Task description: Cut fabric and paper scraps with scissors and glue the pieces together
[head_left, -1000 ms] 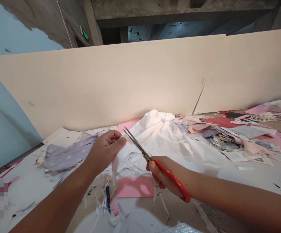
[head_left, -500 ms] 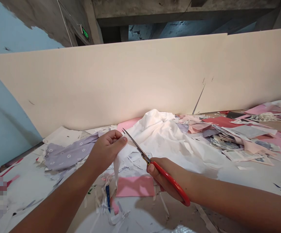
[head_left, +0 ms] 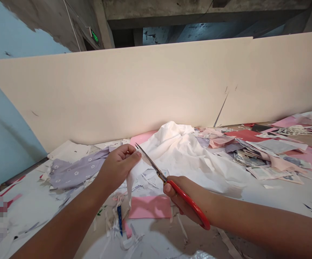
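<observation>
My left hand (head_left: 122,161) pinches the edge of a white cloth (head_left: 172,147), and a narrow part of it hangs below my fingers. The rest of the cloth lies heaped and creased across the table. In my right hand (head_left: 182,196) is a pair of scissors (head_left: 156,167) with red handles. Their blades point up and left, the tips close to my left fingertips and almost together. A pink rectangular piece (head_left: 150,207) lies flat on the table below both hands.
Lilac flowered fabric (head_left: 76,172) lies left of my left hand. A pile of paper and cloth pieces (head_left: 271,158) spreads at the right, with white cord (head_left: 294,130) behind it. A blue strip (head_left: 120,219) rests among scraps in front. A cream board (head_left: 145,93) stands along the back.
Hardly anything differs. The scissors have shifted very slightly at the tips and handle, while my left hand stays on the cloth's edge.
</observation>
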`<action>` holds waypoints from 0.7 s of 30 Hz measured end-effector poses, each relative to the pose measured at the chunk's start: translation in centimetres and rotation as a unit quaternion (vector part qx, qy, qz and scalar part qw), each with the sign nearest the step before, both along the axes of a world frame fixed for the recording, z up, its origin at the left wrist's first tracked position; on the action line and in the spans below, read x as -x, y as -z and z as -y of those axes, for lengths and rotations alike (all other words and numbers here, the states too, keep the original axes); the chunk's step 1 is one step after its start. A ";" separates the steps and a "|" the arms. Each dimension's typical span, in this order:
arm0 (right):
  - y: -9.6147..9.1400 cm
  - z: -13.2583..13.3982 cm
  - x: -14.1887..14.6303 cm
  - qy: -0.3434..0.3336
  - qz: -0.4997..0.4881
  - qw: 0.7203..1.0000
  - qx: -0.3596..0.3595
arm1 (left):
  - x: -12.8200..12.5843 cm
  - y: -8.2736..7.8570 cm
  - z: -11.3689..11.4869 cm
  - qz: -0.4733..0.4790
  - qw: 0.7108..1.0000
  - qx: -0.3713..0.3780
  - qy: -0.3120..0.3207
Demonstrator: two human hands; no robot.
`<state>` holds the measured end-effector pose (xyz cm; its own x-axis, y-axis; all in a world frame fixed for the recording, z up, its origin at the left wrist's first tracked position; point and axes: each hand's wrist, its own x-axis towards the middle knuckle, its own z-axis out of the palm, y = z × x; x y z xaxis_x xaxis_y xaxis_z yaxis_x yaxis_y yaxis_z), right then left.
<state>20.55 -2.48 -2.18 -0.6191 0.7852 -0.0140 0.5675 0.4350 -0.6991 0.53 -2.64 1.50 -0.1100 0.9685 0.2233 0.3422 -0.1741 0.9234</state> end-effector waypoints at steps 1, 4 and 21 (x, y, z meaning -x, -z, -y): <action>-0.1 0.0 0.0 -0.001 0.001 1.000 0.001 | 0.0 0.0 0.0 0.004 1.000 0.001 0.000; -0.1 0.1 0.0 -0.005 0.004 1.000 0.006 | 0.0 0.0 0.1 0.008 1.000 0.009 -0.003; 0.6 0.1 0.3 0.028 -0.037 0.998 0.033 | 0.0 -0.3 0.0 0.034 0.999 0.009 0.014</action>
